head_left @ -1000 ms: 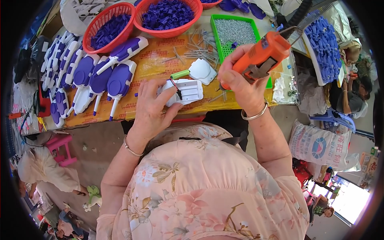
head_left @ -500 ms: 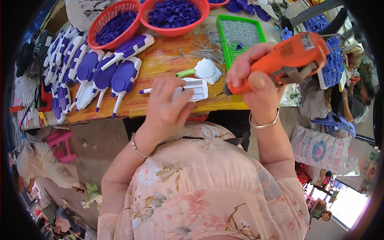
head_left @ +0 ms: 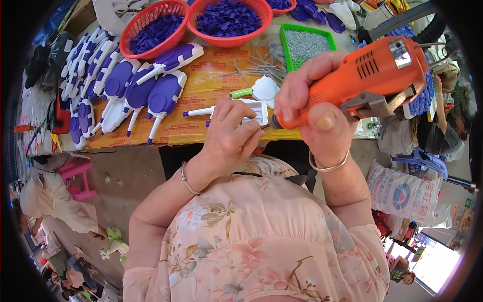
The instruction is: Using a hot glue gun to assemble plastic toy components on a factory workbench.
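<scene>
My right hand (head_left: pixel 322 98) is wrapped round an orange electric screwdriver (head_left: pixel 370 73), whose tip points left toward a white plastic housing (head_left: pixel 260 114) near the table's front edge. Fingers bent, my left hand (head_left: pixel 232 131) lies over that housing and grips it; part of it is hidden under the hand. A thin white stem with a purple end (head_left: pixel 195 112) sticks out to the left. Just behind the housing lies a white flat piece (head_left: pixel 265 90) beside a light-green handle (head_left: pixel 241 93).
Finished-looking purple-and-white plastic tools (head_left: pixel 165 98) are heaped on the left. Red baskets (head_left: pixel 230 40) of purple parts stand at the back. A green tray (head_left: pixel 288 48) holds small screws, with loose metal rods (head_left: pixel 266 68) beside it. Other people are in the background.
My left hand has come down from above onto the white housing and closed on it. The screwdriver has shifted slightly, its tip now close to the housing's right end.
</scene>
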Motion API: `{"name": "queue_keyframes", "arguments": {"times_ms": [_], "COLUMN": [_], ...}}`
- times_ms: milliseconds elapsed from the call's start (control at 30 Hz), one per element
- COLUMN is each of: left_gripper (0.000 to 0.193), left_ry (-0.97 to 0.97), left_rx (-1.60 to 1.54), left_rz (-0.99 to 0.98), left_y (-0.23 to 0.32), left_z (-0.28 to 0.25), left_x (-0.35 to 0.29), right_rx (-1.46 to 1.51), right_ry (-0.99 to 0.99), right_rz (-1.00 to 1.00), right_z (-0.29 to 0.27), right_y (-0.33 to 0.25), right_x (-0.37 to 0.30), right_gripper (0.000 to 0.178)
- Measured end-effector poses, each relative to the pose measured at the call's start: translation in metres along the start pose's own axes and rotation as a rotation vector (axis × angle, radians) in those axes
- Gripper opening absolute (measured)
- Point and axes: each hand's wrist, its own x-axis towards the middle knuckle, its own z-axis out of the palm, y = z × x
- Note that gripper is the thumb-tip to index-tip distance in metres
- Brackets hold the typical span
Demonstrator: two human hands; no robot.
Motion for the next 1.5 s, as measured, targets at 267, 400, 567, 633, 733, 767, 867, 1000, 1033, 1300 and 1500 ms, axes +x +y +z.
{"name": "queue_keyframes", "arguments": {"times_ms": [267, 400, 567, 633, 733, 767, 867, 1000, 1033, 1300, 1500], "left_gripper": [0.016, 0.024, 0.044, 0.052, 0.051, 0.051, 0.052, 0.049, 0.049, 0.049, 0.049], "left_ry": [0.003, 0.003, -0.033, -0.090, -0.129, -0.128, -0.135, -0.114, -0.122, -0.152, -0.110], "left_rx": [-0.034, -0.015, 0.080, 0.153, 0.208, 0.209, 0.225, 0.126, 0.089, 0.064, 0.085], "left_rz": [-0.016, -0.008, -0.145, -0.208, -0.238, -0.240, -0.260, -0.265, -0.267, -0.294, -0.271], "left_y": [0.000, -0.001, -0.004, -0.008, -0.010, -0.009, -0.008, -0.013, -0.014, -0.012, -0.013], "left_z": [0.001, 0.001, -0.014, -0.021, -0.027, -0.027, -0.026, -0.023, -0.023, -0.025, -0.024], "left_x": [-0.001, -0.002, -0.002, -0.003, -0.006, -0.006, -0.007, -0.010, -0.010, -0.008, -0.006], "right_rx": [0.006, -0.011, -0.030, -0.020, 0.005, -0.022, 0.009, -0.017, -0.018, -0.063, -0.109], "right_ry": [-0.004, -0.020, -0.012, 0.077, 0.102, 0.127, 0.126, 0.094, 0.096, 0.076, 0.052], "right_rz": [-0.006, -0.051, -0.045, -0.082, -0.072, -0.092, -0.074, -0.087, -0.084, -0.093, -0.109], "right_z": [0.000, -0.001, 0.005, 0.007, 0.010, 0.011, 0.013, 0.011, 0.010, 0.009, 0.005], "right_y": [0.006, 0.012, 0.020, 0.030, 0.039, 0.043, 0.051, 0.058, 0.059, 0.063, 0.066], "right_x": [0.000, -0.002, 0.002, 0.007, 0.012, 0.015, 0.019, 0.022, 0.022, 0.021, 0.021], "right_gripper": [0.063, 0.060, 0.049, 0.029, 0.026, 0.026, 0.027, 0.029, 0.029, 0.034, 0.031]}}
